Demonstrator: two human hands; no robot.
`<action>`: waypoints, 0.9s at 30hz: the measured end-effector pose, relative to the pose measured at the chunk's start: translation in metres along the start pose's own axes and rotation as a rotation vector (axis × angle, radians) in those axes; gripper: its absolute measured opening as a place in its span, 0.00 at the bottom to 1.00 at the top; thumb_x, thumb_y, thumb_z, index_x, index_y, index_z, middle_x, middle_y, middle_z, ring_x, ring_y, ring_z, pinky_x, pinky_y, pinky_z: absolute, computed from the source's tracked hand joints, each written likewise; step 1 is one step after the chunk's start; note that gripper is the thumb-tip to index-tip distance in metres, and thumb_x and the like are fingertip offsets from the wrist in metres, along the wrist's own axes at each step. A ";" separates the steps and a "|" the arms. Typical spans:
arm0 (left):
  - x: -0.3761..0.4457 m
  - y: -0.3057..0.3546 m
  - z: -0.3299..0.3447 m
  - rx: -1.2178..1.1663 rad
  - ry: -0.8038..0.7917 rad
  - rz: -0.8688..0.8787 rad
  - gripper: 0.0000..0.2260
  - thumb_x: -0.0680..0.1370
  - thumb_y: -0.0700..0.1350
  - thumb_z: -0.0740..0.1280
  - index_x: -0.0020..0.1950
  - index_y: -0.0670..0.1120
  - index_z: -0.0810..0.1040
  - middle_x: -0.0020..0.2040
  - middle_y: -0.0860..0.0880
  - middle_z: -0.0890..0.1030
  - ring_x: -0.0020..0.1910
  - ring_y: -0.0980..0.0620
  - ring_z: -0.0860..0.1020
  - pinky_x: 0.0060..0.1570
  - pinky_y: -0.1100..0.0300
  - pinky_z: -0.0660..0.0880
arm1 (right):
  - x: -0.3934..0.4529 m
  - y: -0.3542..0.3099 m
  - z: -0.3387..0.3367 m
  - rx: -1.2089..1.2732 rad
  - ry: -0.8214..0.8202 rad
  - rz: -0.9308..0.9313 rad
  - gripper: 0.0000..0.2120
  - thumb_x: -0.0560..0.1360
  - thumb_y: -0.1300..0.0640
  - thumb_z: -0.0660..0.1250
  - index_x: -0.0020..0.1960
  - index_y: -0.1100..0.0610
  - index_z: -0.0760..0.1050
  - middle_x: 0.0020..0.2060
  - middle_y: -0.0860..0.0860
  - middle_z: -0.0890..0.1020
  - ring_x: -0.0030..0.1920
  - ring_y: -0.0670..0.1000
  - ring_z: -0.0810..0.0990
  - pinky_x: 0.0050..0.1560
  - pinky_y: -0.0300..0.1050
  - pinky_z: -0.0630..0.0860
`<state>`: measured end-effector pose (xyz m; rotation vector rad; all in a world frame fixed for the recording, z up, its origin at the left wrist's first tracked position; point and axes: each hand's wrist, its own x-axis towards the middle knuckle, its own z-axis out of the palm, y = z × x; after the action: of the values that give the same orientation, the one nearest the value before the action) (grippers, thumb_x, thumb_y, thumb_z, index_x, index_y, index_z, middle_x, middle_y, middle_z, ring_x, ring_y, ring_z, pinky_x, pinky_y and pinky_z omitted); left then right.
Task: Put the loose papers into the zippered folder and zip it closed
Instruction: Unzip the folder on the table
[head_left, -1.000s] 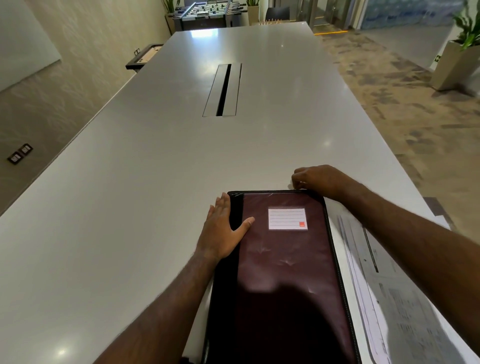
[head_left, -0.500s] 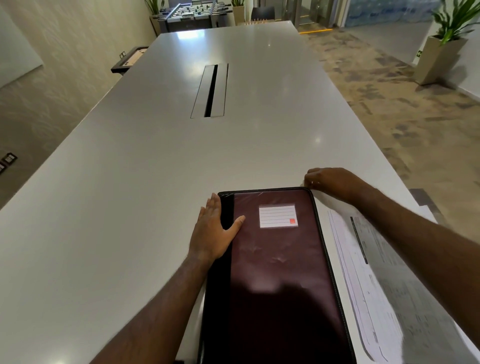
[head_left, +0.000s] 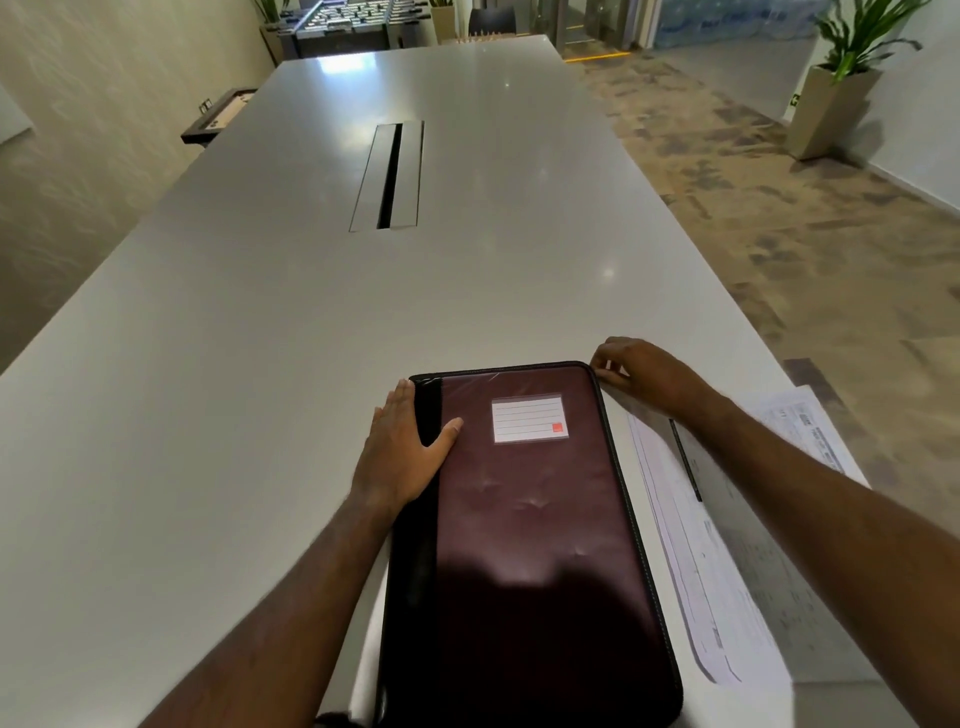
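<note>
The zippered folder (head_left: 530, 525) lies flat and shut on the long grey table (head_left: 260, 338), close to the near edge; it is dark red-brown with a black spine down its left side and a black zipper edge running round it; a small white label (head_left: 527, 419) with thin lines and a little orange square sits near its far end.

The left hand (head_left: 402, 449) rests flat on the far left part of the folder; the fingers lie straight and close together over the black spine and reach onto the table beside it, and the thumb spreads out onto the red-brown cover; the hand is open and presses down, it is not wrapped around anything.

The right hand (head_left: 636, 371) is at the far right corner of the folder, touching its edge; the fingers are curled and the fingertips are pinched together right at the zipper edge; what they are holding is too small to see, so I cannot tell if they grip the zipper pull.

The loose papers (head_left: 727, 571) lie on the table just to the right of the folder, under the right arm; they are white sheets with small print, and they are outside the folder.

Further up the table there is a long slot with a metal cover (head_left: 388, 176); beyond the table, on the right, a potted plant (head_left: 841, 78) stands on the floor.
</note>
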<state>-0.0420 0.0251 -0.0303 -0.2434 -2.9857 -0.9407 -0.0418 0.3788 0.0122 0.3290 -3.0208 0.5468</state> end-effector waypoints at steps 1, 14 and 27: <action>0.001 0.004 -0.003 0.031 0.034 0.036 0.39 0.78 0.67 0.65 0.81 0.46 0.61 0.80 0.47 0.66 0.78 0.46 0.64 0.77 0.47 0.64 | 0.000 0.000 0.002 0.007 0.017 0.008 0.03 0.80 0.61 0.71 0.51 0.60 0.83 0.46 0.54 0.83 0.44 0.54 0.81 0.47 0.52 0.78; 0.061 0.123 0.035 0.145 -0.168 0.319 0.19 0.85 0.52 0.59 0.71 0.44 0.77 0.68 0.44 0.79 0.70 0.42 0.72 0.71 0.47 0.67 | -0.005 0.003 0.013 0.052 0.147 0.067 0.04 0.79 0.58 0.71 0.50 0.58 0.83 0.44 0.52 0.85 0.43 0.50 0.80 0.46 0.50 0.77; 0.079 0.154 0.059 -0.005 -0.177 0.110 0.10 0.82 0.47 0.64 0.43 0.54 0.82 0.53 0.54 0.82 0.59 0.46 0.77 0.58 0.50 0.64 | -0.014 0.002 0.013 -0.031 0.217 0.072 0.06 0.80 0.54 0.71 0.52 0.54 0.85 0.48 0.49 0.86 0.46 0.54 0.83 0.50 0.54 0.77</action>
<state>-0.0949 0.1950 0.0129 -0.5111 -3.0887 -0.9641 -0.0288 0.3791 -0.0015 0.1495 -2.8368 0.5043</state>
